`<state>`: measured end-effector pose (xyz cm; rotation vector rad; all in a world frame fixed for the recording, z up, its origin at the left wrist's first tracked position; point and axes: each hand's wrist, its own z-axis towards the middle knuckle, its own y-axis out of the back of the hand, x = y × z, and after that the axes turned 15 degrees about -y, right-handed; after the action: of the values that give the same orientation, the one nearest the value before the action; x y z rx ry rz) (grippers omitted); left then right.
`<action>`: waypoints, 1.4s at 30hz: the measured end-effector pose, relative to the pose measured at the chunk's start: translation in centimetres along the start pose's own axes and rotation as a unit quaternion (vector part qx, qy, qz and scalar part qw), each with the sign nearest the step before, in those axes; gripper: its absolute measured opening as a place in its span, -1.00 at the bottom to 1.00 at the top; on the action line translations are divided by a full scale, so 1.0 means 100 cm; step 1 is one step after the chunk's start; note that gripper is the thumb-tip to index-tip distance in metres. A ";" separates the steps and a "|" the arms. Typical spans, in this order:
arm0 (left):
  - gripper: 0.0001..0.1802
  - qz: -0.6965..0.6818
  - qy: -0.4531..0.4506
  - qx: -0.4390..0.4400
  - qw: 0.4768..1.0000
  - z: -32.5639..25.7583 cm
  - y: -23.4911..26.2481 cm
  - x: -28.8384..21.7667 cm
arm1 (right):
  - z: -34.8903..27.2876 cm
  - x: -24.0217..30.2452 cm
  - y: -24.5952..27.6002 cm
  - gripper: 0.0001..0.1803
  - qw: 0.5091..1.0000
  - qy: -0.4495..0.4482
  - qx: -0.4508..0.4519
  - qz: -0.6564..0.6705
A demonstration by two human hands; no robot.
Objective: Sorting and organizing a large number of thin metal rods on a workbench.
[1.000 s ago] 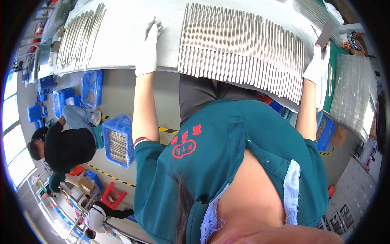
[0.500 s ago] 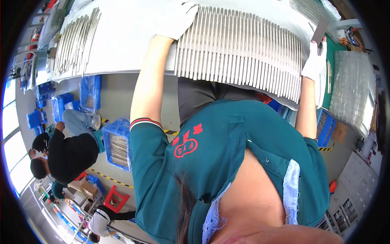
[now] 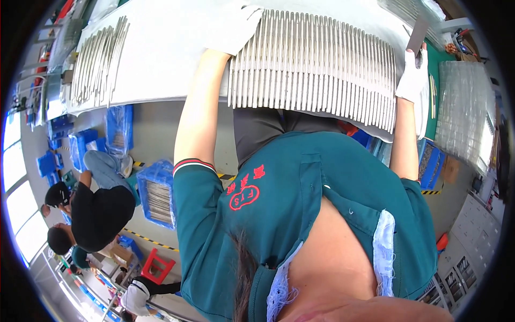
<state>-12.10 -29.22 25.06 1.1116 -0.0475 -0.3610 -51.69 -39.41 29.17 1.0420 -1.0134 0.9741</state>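
A long row of slim silver metal rods (image 3: 316,67) lies side by side on a white-covered table (image 3: 161,59). My left hand (image 3: 234,31), in a white glove, rests against the left end of the row with its fingers stretched along the outer rods; the fingertips are partly hidden. At the right end, my gloved right hand (image 3: 411,79) is beside the last rods and holds a flat grey metal strip (image 3: 418,36) that sticks up past its fingers. Bare fingertips show beyond the right glove.
More loose rods (image 3: 99,64) lie at the table's left. To the right are a green mat (image 3: 435,99) with thin sticks and a stack of clear plastic packaging (image 3: 465,110). Below stand a blue bin of rods (image 3: 158,196) and a red stool (image 3: 156,265). A person in black (image 3: 104,214) sits at left.
The view has shifted slightly. My right hand and the metal strip sit a little farther left in the picture. Both hands keep their places at the ends of the row.
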 end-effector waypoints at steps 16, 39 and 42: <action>-0.60 -0.004 -0.061 0.027 0.998 0.007 0.009 0.001 | -0.006 0.008 0.001 -0.34 0.999 -0.040 0.002 -0.034; 0.06 -0.064 0.012 0.077 0.995 -0.091 0.097 -0.114 | 0.001 0.001 0.002 -0.36 0.998 -0.021 0.012 -0.055; 0.02 -0.036 -0.017 0.057 0.998 -0.092 0.091 -0.110 | 0.002 -0.005 0.003 -0.35 0.999 -0.003 0.011 -0.043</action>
<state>-18.10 -14.30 30.51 1.2213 -0.0590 -0.4456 -52.12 -39.63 28.82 1.0977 -0.9560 0.9134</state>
